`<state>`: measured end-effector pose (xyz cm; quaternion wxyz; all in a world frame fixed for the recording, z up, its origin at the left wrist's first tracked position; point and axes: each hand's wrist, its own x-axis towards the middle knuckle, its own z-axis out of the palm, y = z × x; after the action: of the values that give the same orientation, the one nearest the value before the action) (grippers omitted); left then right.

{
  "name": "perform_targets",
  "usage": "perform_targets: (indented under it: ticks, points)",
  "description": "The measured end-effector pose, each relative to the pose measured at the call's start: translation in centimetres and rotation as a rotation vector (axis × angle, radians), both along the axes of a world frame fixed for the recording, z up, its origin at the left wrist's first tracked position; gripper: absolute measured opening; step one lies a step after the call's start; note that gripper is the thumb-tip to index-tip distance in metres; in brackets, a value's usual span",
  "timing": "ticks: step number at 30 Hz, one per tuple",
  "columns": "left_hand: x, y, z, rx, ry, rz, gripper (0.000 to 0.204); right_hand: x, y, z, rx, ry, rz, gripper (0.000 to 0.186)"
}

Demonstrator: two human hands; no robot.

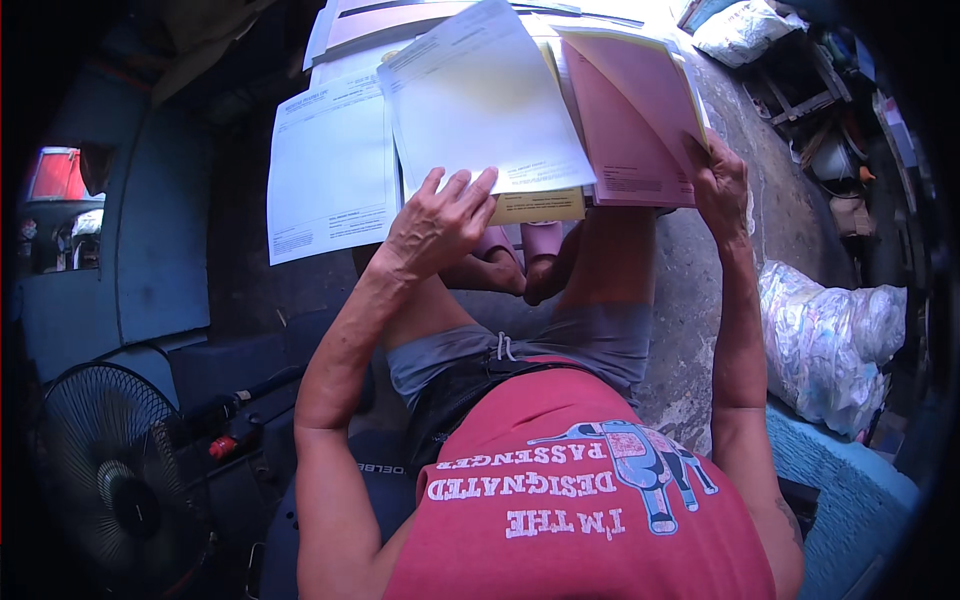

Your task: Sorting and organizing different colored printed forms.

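My left hand [440,218] is closed at the lower left corner of a white printed form [480,110], its fingers bent over the edge. That form lies tilted over other papers. At the right, my right hand [720,185] pinches the right edge of pink printed forms [635,130]; the upper pink sheet is bent up at that side. A yellow printed form [540,206] shows below the white one, mostly covered. Another white form [330,165] lies at the left, touching neither hand.
More papers [400,20] are piled at the far side. A black fan [125,500] stands at lower left. To the right are a clear plastic-wrapped bundle [830,340], a blue ledge [840,490] and a white sack [745,32]. My legs are under the papers' near edge.
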<state>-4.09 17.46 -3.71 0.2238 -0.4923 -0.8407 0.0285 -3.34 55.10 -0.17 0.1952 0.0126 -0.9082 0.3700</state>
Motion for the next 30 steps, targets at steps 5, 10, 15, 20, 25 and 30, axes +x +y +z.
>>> perform_targets:
  ticks: [5,10,15,20,25,30]
  points:
    - [2.4,-0.6,-0.7,0.089,-0.146,0.089,0.020,-1.6,-2.8,1.6,0.089,0.109,0.051,0.027]
    - [3.1,-0.7,-2.0,0.154,-0.033,0.038,0.015,-2.8,-8.3,2.5,0.378,0.257,0.225,0.023]
    - [4.2,0.0,-0.8,0.231,-0.119,0.142,0.017,-1.7,-14.3,0.6,0.558,0.133,0.488,0.011]
    - [4.2,-0.9,1.0,0.308,-0.045,0.233,0.012,1.8,-15.2,-0.1,0.598,0.225,0.580,0.021]
    - [5.2,2.1,4.1,0.456,0.267,0.255,0.018,0.0,-14.9,-0.2,0.714,0.061,0.602,0.024]
    - [7.3,9.5,2.6,0.348,0.121,-0.114,0.029,-2.8,-12.6,4.1,0.902,0.468,0.630,0.026]
